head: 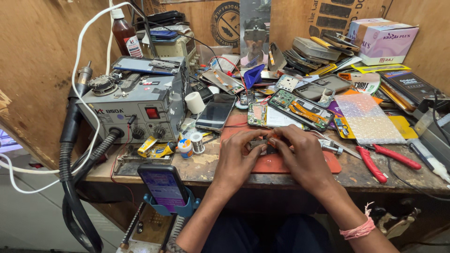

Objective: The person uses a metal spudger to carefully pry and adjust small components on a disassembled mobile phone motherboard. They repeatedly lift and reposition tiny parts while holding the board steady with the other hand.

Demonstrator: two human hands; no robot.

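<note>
A small dark phone part (263, 143) is being pinched closed in the grip of both the left hand (236, 157) and the right hand (300, 157), steadied over the red mat (328, 165) at the worktop's (206, 168) six o'clock edge.

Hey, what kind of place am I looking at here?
Most likely a small phone repair bench. A grey hot-air rework station sits on the left, opened phones with bare circuit boards lie around, and both hands work a small part over a red mat.
</note>
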